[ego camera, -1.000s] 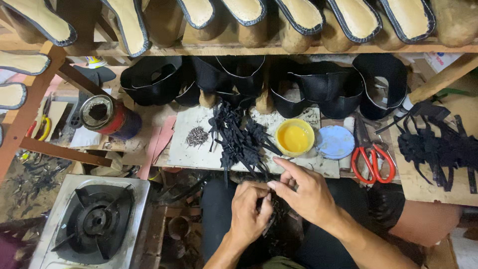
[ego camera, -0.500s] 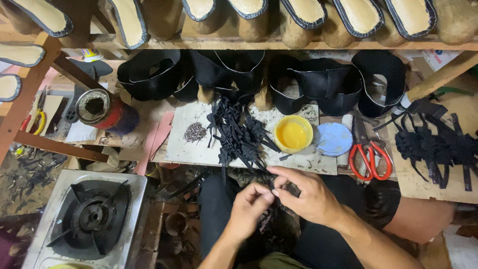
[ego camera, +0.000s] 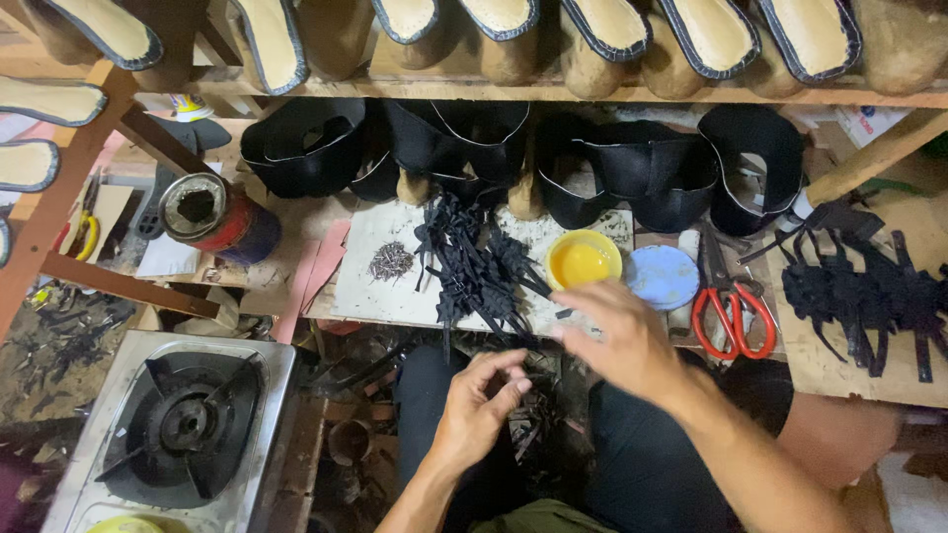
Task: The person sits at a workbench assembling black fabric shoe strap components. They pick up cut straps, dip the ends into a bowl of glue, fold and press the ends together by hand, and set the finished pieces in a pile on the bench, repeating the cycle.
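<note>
Seen from above, a cluttered shoemaker's bench. At far left, a gas stove point(ego camera: 183, 424) sits low beside the bench, and above it an open tin can point(ego camera: 212, 215) with a red and blue side rests on the wood. A small heap of tacks point(ego camera: 391, 262) lies on a pale board point(ego camera: 370, 296), just beside a pile of black strips point(ego camera: 474, 266) that spills toward the bench edge.

Below that pile, over the person's lap, the left hand point(ego camera: 474, 415) is curled with fingertips pinched on a small dark strip piece point(ego camera: 523, 419); more black scraps sit in the lap under it. To its right the right hand point(ego camera: 617, 336) hovers blurred at the front edge of the bench, fingers loosely spread toward the black strips; whether it grips anything cannot be told.

Just behind the right hand stands a yellow bowl point(ego camera: 583, 260) of yellow liquid, then a round blue lid point(ego camera: 662, 276), then red-handled scissors point(ego camera: 731, 306). At far right a second bunch of black straps point(ego camera: 869, 296) lies on a wooden board. Black shoe uppers point(ego camera: 652, 173) line the back, under a shelf of shoe forms point(ego camera: 602, 35).
</note>
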`<state>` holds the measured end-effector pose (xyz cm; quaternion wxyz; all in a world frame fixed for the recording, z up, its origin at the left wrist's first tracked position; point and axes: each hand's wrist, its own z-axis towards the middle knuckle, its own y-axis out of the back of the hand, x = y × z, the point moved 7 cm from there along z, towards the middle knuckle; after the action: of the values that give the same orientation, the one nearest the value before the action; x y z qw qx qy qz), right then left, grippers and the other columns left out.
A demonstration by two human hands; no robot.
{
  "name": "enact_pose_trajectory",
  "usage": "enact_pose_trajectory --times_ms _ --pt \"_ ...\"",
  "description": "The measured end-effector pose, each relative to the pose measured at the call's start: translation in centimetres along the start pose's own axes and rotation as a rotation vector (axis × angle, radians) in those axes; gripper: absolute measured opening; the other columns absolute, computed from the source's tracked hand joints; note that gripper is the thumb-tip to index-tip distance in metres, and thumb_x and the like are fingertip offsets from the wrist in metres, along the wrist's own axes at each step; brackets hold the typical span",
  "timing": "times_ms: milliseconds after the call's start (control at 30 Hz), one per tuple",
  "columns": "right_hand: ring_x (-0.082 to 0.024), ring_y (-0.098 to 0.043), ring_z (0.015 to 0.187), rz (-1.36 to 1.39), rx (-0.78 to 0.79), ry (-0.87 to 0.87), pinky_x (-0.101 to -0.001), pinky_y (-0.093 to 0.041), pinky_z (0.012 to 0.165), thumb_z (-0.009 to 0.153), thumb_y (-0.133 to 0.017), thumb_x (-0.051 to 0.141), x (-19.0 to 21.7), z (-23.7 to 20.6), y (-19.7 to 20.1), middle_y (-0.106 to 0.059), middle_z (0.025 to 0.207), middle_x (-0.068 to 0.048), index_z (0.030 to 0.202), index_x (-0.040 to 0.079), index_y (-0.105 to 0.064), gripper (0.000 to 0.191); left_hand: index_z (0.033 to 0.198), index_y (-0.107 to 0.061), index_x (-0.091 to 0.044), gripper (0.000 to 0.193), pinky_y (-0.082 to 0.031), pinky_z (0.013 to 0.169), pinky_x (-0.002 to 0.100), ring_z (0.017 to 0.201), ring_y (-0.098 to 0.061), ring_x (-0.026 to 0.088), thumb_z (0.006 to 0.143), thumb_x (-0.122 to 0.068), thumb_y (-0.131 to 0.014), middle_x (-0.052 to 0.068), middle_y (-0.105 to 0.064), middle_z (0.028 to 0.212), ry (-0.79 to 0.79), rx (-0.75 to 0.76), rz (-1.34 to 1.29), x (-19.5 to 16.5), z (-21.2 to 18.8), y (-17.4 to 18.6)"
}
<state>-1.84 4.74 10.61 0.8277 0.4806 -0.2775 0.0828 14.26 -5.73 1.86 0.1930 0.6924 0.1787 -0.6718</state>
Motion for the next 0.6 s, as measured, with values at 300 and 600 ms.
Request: enact_pose_trajectory --times_ms 300,600 --pt "-0.044 -0.025 0.151 -0.461 0.260 -0.145 -0.0615 -0.025 0.109 0.064 -0.088 0.053 -4.4 3.5 -0.1 -0.034 0.165 -0.013 0.104 0.011 -0.082 0.058 0.097 -0.079 -0.006 0.015 -0.048 0.086 0.037 0.094 -0.062 0.024 0.083 -0.008 -0.077 0.007 -0.073 0.095 -0.242 -0.078 0.486 -4.9 -0.4 0.7" --pt "-0.046 -0.029 0.149 -0.405 0.205 -0.060 -0.0635 -0.026 0.104 0.062 -0.088 0.050 -4.4 3.5 -0.3 -0.039 0.161 -0.016 0.095 0.010 -0.085 0.052 0.087 -0.076 -0.004 0.007 -0.048 0.088 0.038 0.093 -0.064 0.023 0.082 -0.006 -0.080 0.006 -0.074 0.086 -0.270 -0.026 0.450 -3.2 0.0 1.5"
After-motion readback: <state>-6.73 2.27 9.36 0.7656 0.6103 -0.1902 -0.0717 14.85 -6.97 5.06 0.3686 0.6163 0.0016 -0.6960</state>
